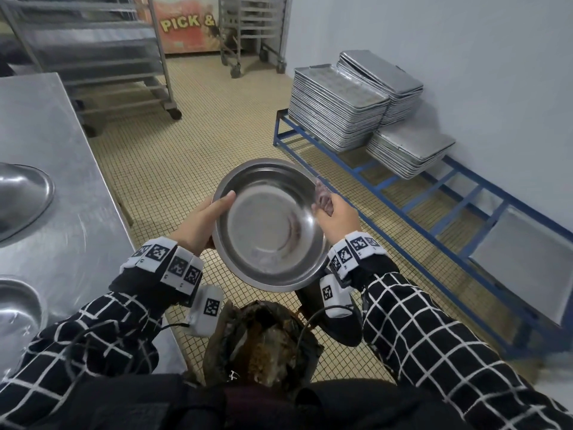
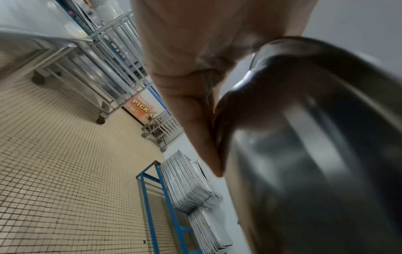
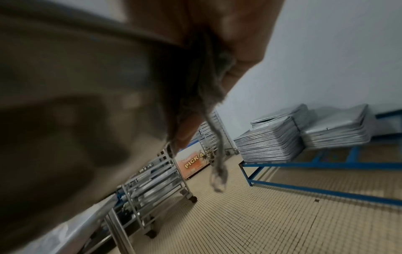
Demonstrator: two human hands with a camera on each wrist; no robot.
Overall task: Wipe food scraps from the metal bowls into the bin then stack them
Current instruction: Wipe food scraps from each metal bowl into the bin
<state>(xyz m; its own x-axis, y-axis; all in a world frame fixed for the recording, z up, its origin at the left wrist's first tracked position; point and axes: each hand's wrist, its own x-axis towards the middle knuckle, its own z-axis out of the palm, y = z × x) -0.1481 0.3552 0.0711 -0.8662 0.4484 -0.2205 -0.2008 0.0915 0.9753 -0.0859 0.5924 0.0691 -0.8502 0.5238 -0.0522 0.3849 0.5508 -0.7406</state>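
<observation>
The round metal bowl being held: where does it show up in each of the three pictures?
Head view: round metal bowl at centre, held between left hand and right hand.
Left wrist view: blurred bowl fills the right side.
Right wrist view: blurred bowl fills the left side.
Shared landmark: the orange "PICK &" sign.

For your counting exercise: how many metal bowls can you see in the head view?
3: one metal bowl held by both hands above the bin, two on the steel table at left. Others may lie outside the view.
</observation>
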